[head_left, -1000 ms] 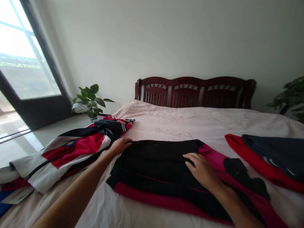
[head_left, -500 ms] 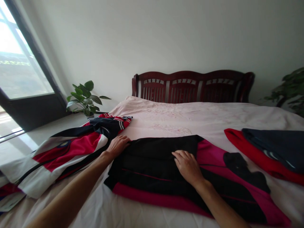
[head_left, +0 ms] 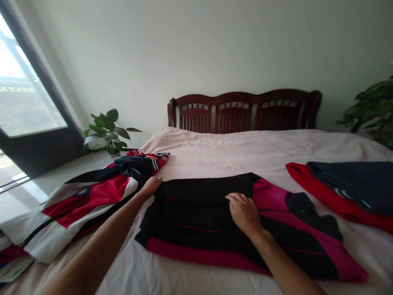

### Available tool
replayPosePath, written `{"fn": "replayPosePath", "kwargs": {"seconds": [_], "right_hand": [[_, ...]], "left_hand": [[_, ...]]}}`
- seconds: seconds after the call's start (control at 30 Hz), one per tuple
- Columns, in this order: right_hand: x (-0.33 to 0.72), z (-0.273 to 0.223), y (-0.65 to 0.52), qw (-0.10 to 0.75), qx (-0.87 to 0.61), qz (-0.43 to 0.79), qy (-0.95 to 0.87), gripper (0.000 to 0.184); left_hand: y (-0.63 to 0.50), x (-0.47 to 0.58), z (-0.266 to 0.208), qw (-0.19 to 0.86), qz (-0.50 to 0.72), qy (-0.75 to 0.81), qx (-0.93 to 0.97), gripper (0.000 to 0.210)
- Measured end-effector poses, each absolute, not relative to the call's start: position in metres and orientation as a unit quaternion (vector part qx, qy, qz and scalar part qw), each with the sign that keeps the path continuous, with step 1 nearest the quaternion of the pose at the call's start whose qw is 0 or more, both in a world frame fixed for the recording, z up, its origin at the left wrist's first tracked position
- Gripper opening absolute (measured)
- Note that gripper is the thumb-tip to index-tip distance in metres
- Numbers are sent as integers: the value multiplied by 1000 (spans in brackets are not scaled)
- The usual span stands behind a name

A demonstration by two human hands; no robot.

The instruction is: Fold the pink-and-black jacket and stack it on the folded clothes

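A black and magenta jacket (head_left: 196,213) lies spread on the bed, its black sleeve laid along the far side of the body. My left hand (head_left: 152,186) is closed on the sleeve's end at the jacket's far left corner. On the sleeve's near edge, around mid-jacket, rests my right hand (head_left: 244,213), its fingers stretched out over the fabric. Its thumb is hidden. Left of the jacket lies a red, white and navy jacket (head_left: 101,188), rumpled and apart from both hands.
Folded navy clothing (head_left: 356,184) lies on a red garment (head_left: 307,184) at the right. Pale pink bedding (head_left: 208,151) stretches back to a dark wooden headboard (head_left: 236,110). One potted plant (head_left: 107,129) stands by the window at the left, another plant (head_left: 374,106) at the right.
My left hand has closed at the sleeve's end and drawn it slightly left and up. My right hand stays on the sleeve. The view has shifted slightly.
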State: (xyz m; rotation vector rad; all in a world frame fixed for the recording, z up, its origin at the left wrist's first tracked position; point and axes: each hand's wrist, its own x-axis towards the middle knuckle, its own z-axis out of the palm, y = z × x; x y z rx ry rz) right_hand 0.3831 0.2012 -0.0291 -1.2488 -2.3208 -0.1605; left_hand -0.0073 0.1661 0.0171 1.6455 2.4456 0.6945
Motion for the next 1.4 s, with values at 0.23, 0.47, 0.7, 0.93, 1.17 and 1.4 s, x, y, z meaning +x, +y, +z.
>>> {"fn": "replayPosePath", "kwargs": {"seconds": [0.23,0.47,0.7,0.93,1.17,1.4], "right_hand": [[384,-26,196,223,-479,-51,-847,39],[364,21,190,185,-510,-3,-840,43],[330,33,256,171,-533,16,-828,62],[401,-20,310,75,-663,106,-737,71],[450,-22,320,154,-663,100,-726,53],[493,0,347,204,-705,96,-673,60]], "left_hand": [[148,9,34,17,232,832,503,45],[145,61,22,-10,178,716,675,53],[151,89,-13,-96,20,743,662,53],[146,90,-15,-122,-5,749,651,55],[145,92,-20,-141,9,745,652,53],[139,98,-18,-198,51,734,648,48]]}}
